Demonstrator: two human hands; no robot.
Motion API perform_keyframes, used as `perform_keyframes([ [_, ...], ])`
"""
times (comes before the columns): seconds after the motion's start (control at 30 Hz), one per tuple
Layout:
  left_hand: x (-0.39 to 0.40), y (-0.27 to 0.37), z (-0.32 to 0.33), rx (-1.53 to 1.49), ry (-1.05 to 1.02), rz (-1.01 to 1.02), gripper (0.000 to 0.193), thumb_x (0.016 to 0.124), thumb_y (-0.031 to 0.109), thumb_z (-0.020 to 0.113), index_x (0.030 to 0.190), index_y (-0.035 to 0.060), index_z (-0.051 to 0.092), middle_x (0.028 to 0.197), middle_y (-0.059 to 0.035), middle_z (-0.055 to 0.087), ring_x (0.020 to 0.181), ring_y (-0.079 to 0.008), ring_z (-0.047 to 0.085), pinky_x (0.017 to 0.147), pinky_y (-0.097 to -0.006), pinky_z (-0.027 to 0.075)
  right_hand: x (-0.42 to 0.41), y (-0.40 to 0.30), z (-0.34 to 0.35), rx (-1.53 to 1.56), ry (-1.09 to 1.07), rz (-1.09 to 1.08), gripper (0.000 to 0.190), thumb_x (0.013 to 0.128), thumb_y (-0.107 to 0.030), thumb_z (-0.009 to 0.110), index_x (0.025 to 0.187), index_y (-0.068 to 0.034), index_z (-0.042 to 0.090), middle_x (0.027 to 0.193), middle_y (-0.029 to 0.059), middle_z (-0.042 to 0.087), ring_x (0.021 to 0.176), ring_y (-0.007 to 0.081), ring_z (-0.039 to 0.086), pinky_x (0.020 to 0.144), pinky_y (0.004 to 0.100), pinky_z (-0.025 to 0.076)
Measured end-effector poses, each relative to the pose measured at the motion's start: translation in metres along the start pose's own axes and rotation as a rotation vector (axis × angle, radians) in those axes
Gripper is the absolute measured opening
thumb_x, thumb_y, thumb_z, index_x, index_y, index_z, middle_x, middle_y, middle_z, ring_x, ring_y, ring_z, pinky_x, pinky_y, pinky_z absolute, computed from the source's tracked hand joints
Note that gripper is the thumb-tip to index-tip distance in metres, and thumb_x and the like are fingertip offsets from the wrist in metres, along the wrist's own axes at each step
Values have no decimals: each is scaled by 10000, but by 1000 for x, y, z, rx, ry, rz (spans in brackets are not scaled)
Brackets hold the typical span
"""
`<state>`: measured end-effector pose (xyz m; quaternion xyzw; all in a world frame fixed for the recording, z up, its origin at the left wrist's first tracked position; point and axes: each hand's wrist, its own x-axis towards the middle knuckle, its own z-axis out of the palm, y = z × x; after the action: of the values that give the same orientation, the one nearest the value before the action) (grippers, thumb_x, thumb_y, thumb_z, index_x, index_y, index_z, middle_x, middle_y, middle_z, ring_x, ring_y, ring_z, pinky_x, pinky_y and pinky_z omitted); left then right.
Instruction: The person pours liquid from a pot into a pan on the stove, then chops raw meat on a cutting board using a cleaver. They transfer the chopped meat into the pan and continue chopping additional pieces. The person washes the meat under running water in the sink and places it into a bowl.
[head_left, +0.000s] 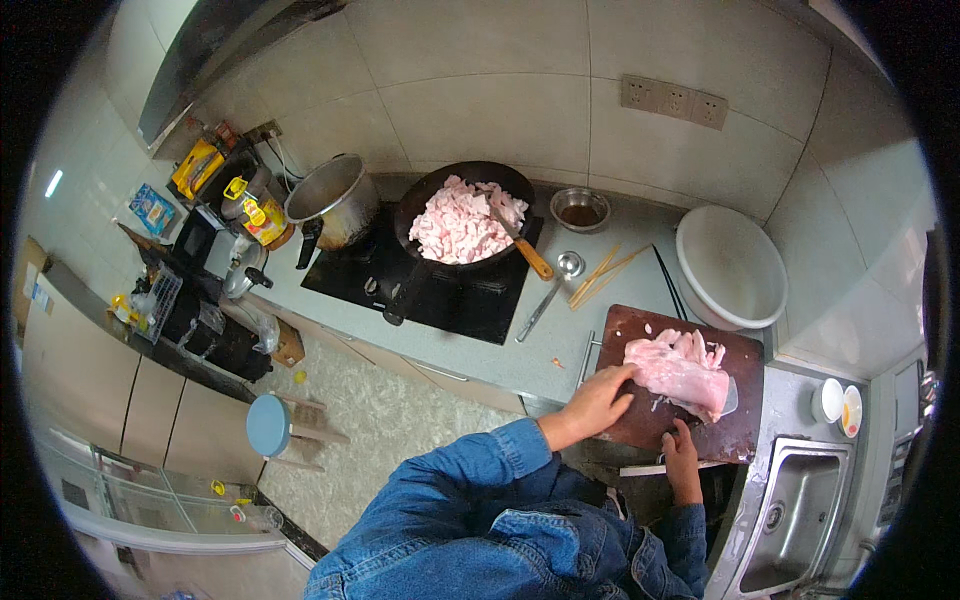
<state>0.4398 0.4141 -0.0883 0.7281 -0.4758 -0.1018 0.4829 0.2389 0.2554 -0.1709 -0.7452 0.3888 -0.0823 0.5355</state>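
A slab of pale pink raw meat (679, 375), cut into strips along its far side, lies on a dark brown cutting board (622, 330). A smooth pale-grey edge, perhaps a blade, shows beside its right end. My left hand (596, 401) is over the board's left side, thumb apart, fingertips at the meat's left end. Near the board's front edge is my right hand (681, 457), index finger pointing up; whether it holds anything is unclear. On the black cooktop (465, 300), a wok (409, 217) holds a heap of cut pale meat (465, 225) and a wooden-handled utensil (532, 259).
Left of the wok stands a metal pot (337, 202). A ladle (544, 300), wooden chopsticks (600, 277) and a bowl of dark liquid (581, 210) lie between wok and board. A white basin (731, 270) stands behind the board; a steel sink (799, 510) is at right.
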Motion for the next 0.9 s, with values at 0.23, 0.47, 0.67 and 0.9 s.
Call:
perform_keyframes([
  [0.23,47,5,42,312,-115,186,641,748,241,685,1318,93,433,1297,-182,456,1215,-383,411,1004,-482,336,3,1,-6,-414,169,-146,346,883,-339,555,1156,-127,572,991,225,597,913,427,573,802,485,462],
  [0.47,75,21,96,515,-328,200,784,679,272,764,1343,90,388,1402,-190,343,1302,-389,317,1044,-487,274,-4,-13,-14,-554,202,-13,397,825,-366,618,1153,-163,524,989,216,562,797,412,615,694,485,503],
  [0.67,102,17,133,671,-332,283,807,559,218,815,1257,62,441,1174,-151,494,1096,-324,477,927,-455,347,-6,-7,-43,-486,132,62,411,775,-269,636,1130,-137,477,948,227,551,807,422,598,725,482,489],
  [0.9,130,31,131,661,-315,198,590,616,327,788,1067,43,534,950,-162,617,897,-336,606,774,-472,445,-9,27,-90,-28,87,114,715,745,-165,616,1375,-137,280,1188,277,508,988,448,576,850,435,471],
])
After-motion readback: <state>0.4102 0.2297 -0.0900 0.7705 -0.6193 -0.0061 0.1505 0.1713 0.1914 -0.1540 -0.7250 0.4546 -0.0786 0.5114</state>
